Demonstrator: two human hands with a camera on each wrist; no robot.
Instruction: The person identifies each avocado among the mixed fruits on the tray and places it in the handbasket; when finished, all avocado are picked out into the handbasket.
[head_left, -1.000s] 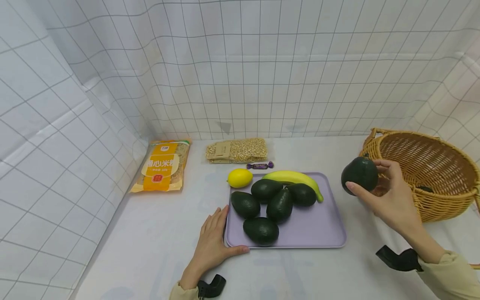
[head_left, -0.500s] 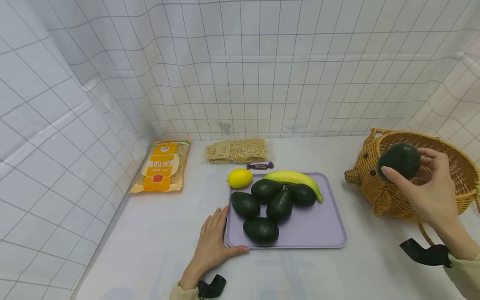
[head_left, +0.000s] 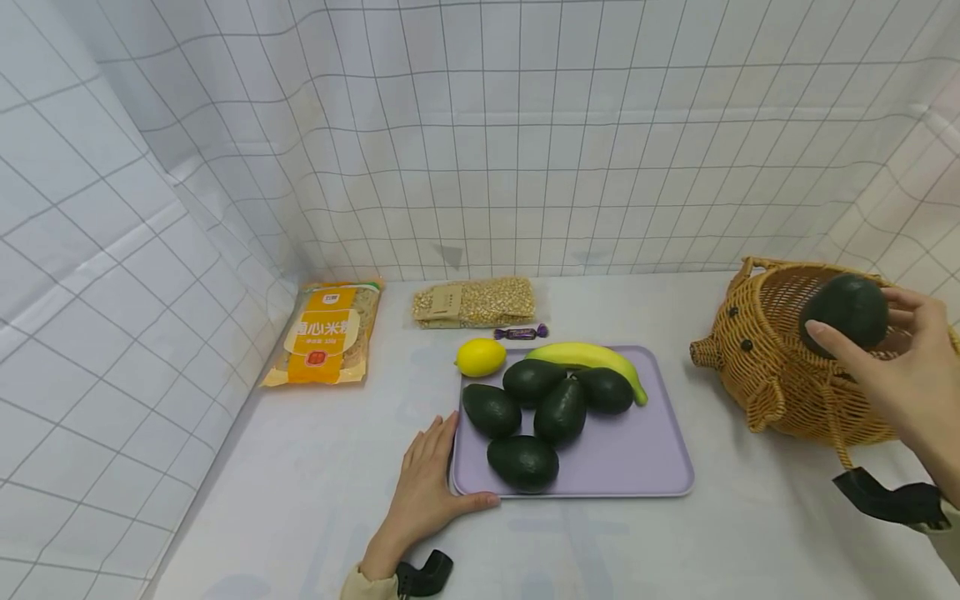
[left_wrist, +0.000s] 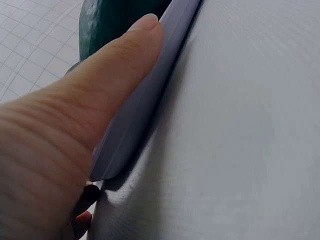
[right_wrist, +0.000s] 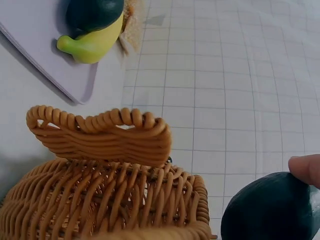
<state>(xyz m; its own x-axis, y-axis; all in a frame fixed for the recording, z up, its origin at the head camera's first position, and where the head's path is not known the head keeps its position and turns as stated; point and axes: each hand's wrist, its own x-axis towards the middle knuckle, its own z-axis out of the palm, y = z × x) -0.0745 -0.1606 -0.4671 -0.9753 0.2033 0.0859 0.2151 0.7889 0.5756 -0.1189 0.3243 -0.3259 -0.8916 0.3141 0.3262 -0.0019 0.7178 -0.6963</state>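
My right hand (head_left: 911,367) grips a dark green avocado (head_left: 846,315) over the opening of the wicker basket (head_left: 795,392), which has a pig's face on its side. In the right wrist view the avocado (right_wrist: 270,207) is beside the basket's woven ear (right_wrist: 105,137). My left hand (head_left: 426,483) rests at the lower left corner of the lilac tray (head_left: 622,467), thumb along the front edge. On the tray lie several avocados (head_left: 522,463) and a yellow-green banana (head_left: 592,356). A lemon (head_left: 481,357) touches the tray's upper left corner.
Behind the tray lie a purple-wrapped candy (head_left: 521,332) and a clear bag of yellow grains (head_left: 487,302). An orange food packet (head_left: 322,333) stands off to the left. White gridded cloth hangs behind and at the left.
My right hand has carried the avocado rightward from beside the basket to over its opening. The left hand and the tray's contents stay put.
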